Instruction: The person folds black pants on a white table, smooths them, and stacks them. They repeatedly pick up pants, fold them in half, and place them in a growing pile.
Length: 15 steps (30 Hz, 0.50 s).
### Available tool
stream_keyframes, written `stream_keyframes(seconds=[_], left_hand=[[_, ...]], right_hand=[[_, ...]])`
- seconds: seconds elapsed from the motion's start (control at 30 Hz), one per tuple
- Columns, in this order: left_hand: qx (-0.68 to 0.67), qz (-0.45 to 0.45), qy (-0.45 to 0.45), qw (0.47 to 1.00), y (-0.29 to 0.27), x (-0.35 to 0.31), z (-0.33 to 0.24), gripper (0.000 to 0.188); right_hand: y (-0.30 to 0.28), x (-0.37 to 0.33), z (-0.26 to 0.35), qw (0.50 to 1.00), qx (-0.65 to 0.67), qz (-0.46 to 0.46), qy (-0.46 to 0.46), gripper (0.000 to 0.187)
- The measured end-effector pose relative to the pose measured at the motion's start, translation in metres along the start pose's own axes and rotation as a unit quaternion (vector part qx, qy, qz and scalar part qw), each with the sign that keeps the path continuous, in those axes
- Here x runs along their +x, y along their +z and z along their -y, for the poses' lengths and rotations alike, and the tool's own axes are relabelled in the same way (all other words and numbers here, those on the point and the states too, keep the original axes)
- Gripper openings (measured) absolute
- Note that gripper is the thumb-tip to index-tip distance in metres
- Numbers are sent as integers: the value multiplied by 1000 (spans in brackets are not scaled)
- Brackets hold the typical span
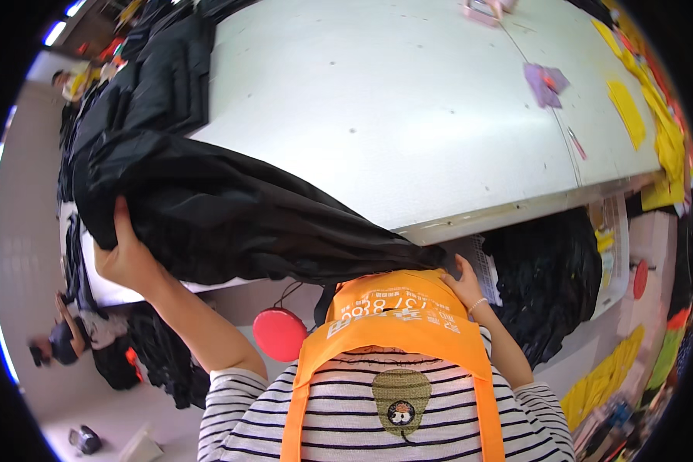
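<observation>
A long black cloth piece (231, 204), perhaps a garment, stretches across the near edge of the table in front of me. My left hand (127, 258) grips its wide left end, raised, thumb lying on the fabric and the other fingers behind it. Toward the right the cloth narrows into gathered folds beside my waist. There my right hand (462, 283) closes at the gathered end, next to my orange apron (396, 308); its fingertips are partly hidden.
Stacked black cloth (169, 85) covers the table's far left. On the white table (346, 100) lie a purple cloth (545, 83), a pen-like tool (577, 144) and yellow pieces (627, 114). A crate of black fabric (547, 269) stands right; a red round stool (279, 334) below. Another person (58, 339) is at left.
</observation>
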<state>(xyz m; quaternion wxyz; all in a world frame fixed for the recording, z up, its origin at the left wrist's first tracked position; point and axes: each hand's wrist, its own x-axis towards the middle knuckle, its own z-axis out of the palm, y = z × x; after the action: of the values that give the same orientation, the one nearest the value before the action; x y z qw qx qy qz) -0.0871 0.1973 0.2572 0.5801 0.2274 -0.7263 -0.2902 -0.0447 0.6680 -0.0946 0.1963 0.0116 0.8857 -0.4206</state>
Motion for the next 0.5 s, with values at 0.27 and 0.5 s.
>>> stream_keyframes(seconds=[0.27,0.5], left_hand=[[30,55,-7,998,18,38,32,30],[277,81,44,956,6,93,79,38]], right_hand=[[94,73,61,960,-109,256,-16,62],[93,34,80,970,9,233,-63,34]])
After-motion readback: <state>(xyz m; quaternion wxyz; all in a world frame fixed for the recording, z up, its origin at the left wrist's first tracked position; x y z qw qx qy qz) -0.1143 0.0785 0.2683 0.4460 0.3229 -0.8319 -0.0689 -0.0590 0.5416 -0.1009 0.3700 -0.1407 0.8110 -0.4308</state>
